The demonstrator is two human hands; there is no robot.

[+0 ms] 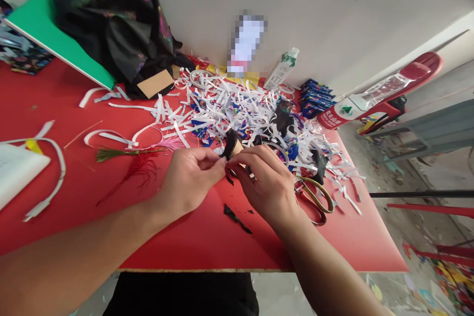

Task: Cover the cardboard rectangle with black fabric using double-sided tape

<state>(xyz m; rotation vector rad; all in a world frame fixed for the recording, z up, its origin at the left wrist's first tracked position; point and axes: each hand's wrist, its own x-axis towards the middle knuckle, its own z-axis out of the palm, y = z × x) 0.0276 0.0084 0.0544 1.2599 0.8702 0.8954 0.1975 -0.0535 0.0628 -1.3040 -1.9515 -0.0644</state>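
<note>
Over the red tabletop, near its front, my left hand (194, 173) pinches the near left side of a small tan cardboard piece with black material on it (234, 147). My right hand (264, 175) grips the same piece from the right, its fingertips meeting those of the left. Fingers hide much of the piece. Below them lie several torn black scraps (237, 218). Scissors (317, 197) with gold and red looped handles rest just right of my right hand, their blades mostly hidden. Red, green and pink tassels (138, 165) lie to the left.
White paper strips (229, 103) are heaped behind the hands. A black shiny cloth (129, 34) leans by a green board (55, 24). Against the wall stand a pixelated phone (246, 44) and a carton (282, 69). A red-labelled bottle (348, 108) and stacked blue packets (314, 98) are right.
</note>
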